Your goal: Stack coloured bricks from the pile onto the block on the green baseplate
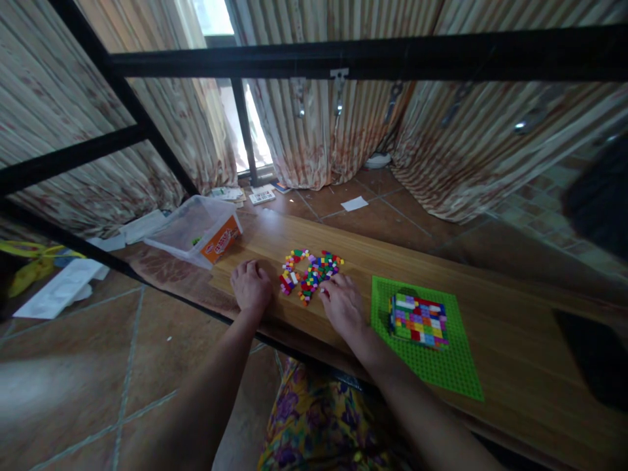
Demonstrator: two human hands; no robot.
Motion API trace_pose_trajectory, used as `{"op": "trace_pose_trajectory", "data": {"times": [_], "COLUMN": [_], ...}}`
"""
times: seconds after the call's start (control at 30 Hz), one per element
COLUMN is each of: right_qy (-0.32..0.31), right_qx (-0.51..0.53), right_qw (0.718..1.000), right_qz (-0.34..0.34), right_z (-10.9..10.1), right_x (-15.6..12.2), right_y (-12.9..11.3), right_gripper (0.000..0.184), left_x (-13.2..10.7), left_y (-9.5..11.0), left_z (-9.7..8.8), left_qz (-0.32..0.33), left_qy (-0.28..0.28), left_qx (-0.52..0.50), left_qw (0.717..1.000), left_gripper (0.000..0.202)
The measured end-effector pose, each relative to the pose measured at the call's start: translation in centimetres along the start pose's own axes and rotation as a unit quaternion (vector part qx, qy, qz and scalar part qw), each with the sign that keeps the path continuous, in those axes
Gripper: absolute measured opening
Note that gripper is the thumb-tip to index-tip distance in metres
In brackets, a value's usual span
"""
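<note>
A loose pile of small colourful toy bricks (321, 268) lies on the wooden table, between my two hands. At the pile's left side, my left hand (251, 286) rests palm down on the tabletop, fingers loosely bent, with nothing visible in it. My right hand (343, 302) is at the pile's near right edge, thumb and fingertips pinched together on what looks like a small pale toy brick (322, 290). To the right, a block-shaped build of many-coloured bricks (419, 319) stands on a green studded baseplate (458, 366).
A clear plastic bin (181, 226) with an orange label sits at the table's left end. A dark flat object (591, 350) lies at the right. Black metal bars (343, 59) cross beyond the table. Papers (354, 203) and white packaging (61, 291) lie on the tiled floor.
</note>
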State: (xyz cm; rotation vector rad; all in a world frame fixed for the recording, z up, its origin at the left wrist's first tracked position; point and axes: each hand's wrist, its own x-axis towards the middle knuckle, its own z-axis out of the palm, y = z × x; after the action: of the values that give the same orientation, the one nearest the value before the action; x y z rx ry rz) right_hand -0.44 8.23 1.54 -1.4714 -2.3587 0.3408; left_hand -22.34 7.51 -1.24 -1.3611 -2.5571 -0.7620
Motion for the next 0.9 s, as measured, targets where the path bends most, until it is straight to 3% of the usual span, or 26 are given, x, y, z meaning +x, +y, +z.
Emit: {"op": "trace_pose_trajectory", "data": {"times": [0.33,0.7,0.9], "right_qy": [0.024,0.017,0.053], "right_qx": [0.045,0.014,0.114], "right_qw": [0.999,1.000,0.992], "right_qz": [-0.004,-0.009,0.003], "right_z": [-0.6,0.0,-0.8], "right_x": [-1.1,-0.8,-1.3], "right_y": [1.6,1.1,0.9], "right_gripper": [0.008,0.013,0.020], "left_x": [-0.1,0.0,0.0], "left_y": [0.1,0.1,0.1], "left_z": [-0.2,-0.2,-0.4], "left_qz": [0.002,-0.005,-0.001], "left_qy": [-0.004,-0.013,-0.013], "left_qx": [0.004,-0.003,-0.005], "left_qw": [1.000,1.000,1.000], "left_gripper": [0.035,0.035,0.035]}}
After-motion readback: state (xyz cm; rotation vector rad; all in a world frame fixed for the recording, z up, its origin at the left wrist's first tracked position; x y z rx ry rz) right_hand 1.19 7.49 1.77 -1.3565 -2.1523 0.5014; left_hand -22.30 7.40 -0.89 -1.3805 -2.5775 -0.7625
